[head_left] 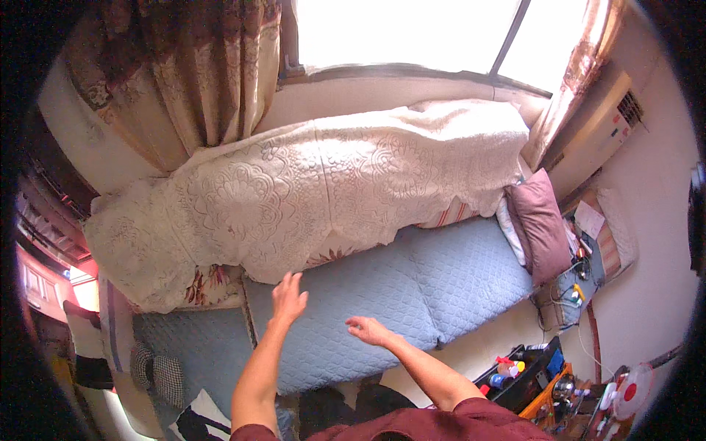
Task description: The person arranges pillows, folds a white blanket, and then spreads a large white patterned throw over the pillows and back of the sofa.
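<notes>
My left hand [289, 298] hovers over the blue quilted sofa cover [375, 283], near the lower edge of a cream cover. Its fingers point away from me, the thumb stands apart, and nothing is in it. To its right, my right hand [369, 331] is also above the blue cover, fingers loosely stretched to the left and holding nothing. The cream embossed cover [294, 180] drapes over a long piled form along the sofa's back. Flowered cloth [208, 287] and striped cloth [450, 213] show beneath its edge.
At the sofa's right end lies a mauve pillow [540, 226]. A cluttered side table [562, 298] stands beyond it. Bottles fill a black tray [526, 378] at lower right, near a fan [629, 391]. Curtains [191, 73] hang by the window. A checked cushion [163, 376] sits lower left.
</notes>
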`<state>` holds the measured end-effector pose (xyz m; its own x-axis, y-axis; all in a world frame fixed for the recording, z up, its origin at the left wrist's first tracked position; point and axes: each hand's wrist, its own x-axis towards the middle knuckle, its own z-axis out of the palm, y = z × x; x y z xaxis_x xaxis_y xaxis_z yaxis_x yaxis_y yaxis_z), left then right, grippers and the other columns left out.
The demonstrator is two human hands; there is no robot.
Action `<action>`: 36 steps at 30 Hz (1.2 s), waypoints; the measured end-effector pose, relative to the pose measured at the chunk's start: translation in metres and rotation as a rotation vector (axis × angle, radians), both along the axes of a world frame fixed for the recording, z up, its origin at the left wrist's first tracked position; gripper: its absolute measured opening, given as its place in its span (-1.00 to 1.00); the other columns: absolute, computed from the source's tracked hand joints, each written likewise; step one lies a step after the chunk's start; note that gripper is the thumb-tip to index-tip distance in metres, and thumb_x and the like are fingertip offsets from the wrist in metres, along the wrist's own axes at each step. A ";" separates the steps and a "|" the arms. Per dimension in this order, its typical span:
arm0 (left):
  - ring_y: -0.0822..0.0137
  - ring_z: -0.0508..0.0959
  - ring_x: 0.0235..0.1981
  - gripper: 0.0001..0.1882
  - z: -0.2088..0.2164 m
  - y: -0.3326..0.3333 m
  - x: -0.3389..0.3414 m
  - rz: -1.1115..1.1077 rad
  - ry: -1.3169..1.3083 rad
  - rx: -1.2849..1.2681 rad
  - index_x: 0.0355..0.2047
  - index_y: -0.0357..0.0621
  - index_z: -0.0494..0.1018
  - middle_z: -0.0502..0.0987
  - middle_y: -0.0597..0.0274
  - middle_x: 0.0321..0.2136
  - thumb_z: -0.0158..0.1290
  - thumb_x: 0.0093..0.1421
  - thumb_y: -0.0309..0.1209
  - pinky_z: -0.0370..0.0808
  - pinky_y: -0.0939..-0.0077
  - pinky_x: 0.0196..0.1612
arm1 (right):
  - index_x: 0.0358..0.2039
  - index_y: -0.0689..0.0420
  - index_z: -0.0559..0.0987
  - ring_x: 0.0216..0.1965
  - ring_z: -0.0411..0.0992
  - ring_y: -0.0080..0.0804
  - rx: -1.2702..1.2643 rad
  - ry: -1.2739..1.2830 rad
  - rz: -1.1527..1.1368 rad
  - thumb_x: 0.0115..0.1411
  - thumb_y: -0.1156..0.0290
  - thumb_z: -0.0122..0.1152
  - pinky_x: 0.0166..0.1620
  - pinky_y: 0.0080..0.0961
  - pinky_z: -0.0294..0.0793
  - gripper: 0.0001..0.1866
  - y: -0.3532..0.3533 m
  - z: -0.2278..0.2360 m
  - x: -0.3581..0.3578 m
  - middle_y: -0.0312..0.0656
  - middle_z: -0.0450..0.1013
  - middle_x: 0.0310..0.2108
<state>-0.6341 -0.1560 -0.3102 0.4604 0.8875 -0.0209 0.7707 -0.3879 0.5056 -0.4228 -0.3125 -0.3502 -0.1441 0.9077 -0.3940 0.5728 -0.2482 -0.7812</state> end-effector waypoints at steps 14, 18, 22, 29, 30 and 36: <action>-0.04 0.43 -0.11 -0.56 0.099 0.134 0.186 0.025 0.005 -0.019 -0.13 -0.19 0.27 0.39 -0.10 -0.16 0.09 0.04 -0.26 0.38 0.11 -0.09 | -0.20 0.18 0.52 -0.40 0.46 -0.54 0.266 0.054 -0.147 0.17 0.38 0.05 -0.27 -0.54 0.44 -0.78 0.075 0.089 0.132 -0.22 0.50 -0.42; -0.03 0.43 -0.09 -0.44 0.099 0.184 0.216 0.153 0.044 0.078 -0.11 -0.23 0.23 0.39 -0.07 -0.14 0.17 -0.02 -0.20 0.39 0.13 -0.08 | -0.20 0.17 0.52 -0.41 0.45 -0.57 0.359 0.042 -0.142 0.17 0.39 0.05 -0.31 -0.59 0.43 -0.79 0.130 0.103 0.185 -0.24 0.49 -0.44; 0.03 0.36 -0.01 -0.24 0.072 0.223 0.254 0.200 0.112 -0.028 -0.05 -0.19 0.20 0.35 -0.03 -0.08 0.28 -0.18 -0.11 0.35 0.15 -0.03 | -0.27 0.17 0.54 -0.20 0.48 -0.28 0.349 -0.016 -0.222 0.11 0.39 0.04 -0.12 -0.45 0.41 -0.79 0.181 0.122 0.249 -0.06 0.50 -0.29; 0.00 0.31 0.02 -0.02 -0.001 0.271 0.269 0.227 0.230 -0.060 0.05 -0.28 0.13 0.28 -0.09 -0.01 0.34 -0.33 -0.10 0.29 0.19 0.04 | -0.28 0.19 0.53 -0.21 0.46 -0.20 0.690 -0.099 -0.300 0.04 0.52 0.06 -0.15 -0.44 0.42 -0.80 0.297 0.153 0.358 -0.03 0.47 -0.27; 0.02 0.32 0.02 0.02 -0.010 0.280 0.265 0.226 0.251 -0.061 0.07 -0.30 0.12 0.30 -0.07 -0.02 0.35 -0.36 -0.09 0.29 0.24 0.04 | -0.25 0.21 0.50 -0.20 0.44 -0.13 0.774 -0.182 -0.285 0.04 0.54 0.03 -0.13 -0.40 0.42 -0.77 0.319 0.161 0.366 0.00 0.45 -0.24; 0.06 0.38 -0.01 0.00 -0.026 0.307 0.280 0.149 0.355 -0.166 0.00 -0.26 0.29 0.37 -0.04 -0.03 0.36 -0.45 0.02 0.34 0.31 0.04 | -0.17 0.20 0.46 -0.14 0.40 -0.08 0.801 -0.442 -0.320 0.10 0.44 -0.02 -0.07 -0.34 0.38 -0.73 0.420 0.174 0.426 0.01 0.43 -0.19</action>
<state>-0.3540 0.1506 -0.3358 0.2658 0.9151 -0.3033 0.9498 -0.1947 0.2449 0.0031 0.1074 -0.1766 0.1689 0.9013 0.3989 0.8534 0.0688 -0.5167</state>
